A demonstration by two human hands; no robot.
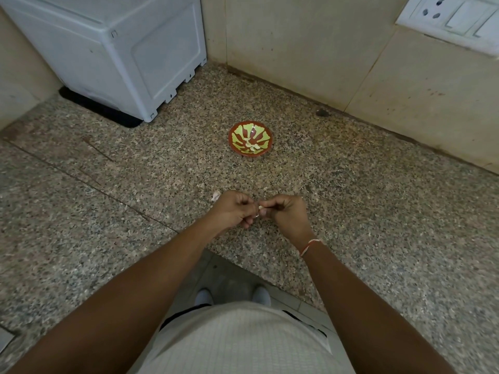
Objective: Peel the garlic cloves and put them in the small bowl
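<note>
Both hands are working one garlic clove over the front part of the counter, near its front edge. The left hand and right hand each have their fingers curled in, pinching the clove between them, so the grip is clamped on it from both sides.

A clove like this is tiny and light, firm inside with papery, flaky skin, and probably a bit slick once bare. I'd say pinch it by the ends and pull the skin off with a fingernail.

The small bowl sits further back toward the counter's back edge, a few peeled pieces already in it. A scrap of peel lies just beside the left hand. A white appliance stands at the back left corner, well clear of the bowl; nothing blocks the reach.
</note>
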